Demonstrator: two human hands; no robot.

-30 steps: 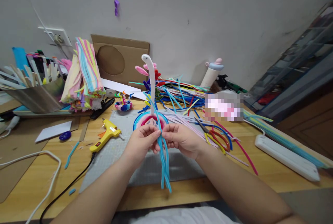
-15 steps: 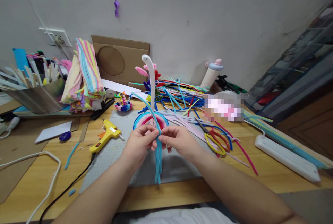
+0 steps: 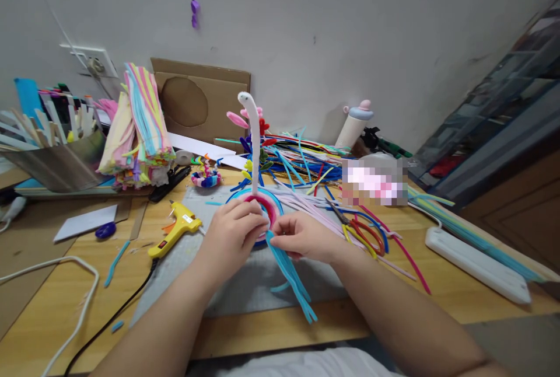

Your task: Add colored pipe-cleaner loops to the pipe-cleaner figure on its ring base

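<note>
My right hand (image 3: 304,238) pinches the top of a bundle of light blue pipe cleaners (image 3: 294,283), whose loose ends hang toward the table's front edge. My left hand (image 3: 236,228) is closed close beside it, its fingertips near the bundle's top. A short blue end pokes out to the left of that hand, apparently the strand in its fingers; the grip itself is partly hidden. Just behind the hands lies a round coil of blue, white and pink pipe cleaners (image 3: 276,205). A tall white fuzzy neck with a small eyed head (image 3: 254,138) rises there.
A yellow glue gun (image 3: 175,230) lies left on the grey mat (image 3: 236,301). Scissors (image 3: 361,237) and loose pipe cleaners lie right, near a white power strip (image 3: 476,263). Behind are pipe cleaner bundles (image 3: 149,126), a metal container of sticks (image 3: 65,167), cardboard (image 3: 227,85) and a bottle (image 3: 354,126).
The blue bundle has swung from hanging straight down to slanting right. The strand that stood up above the hands has dropped to the left. My left hand has turned over, its back now upward.
</note>
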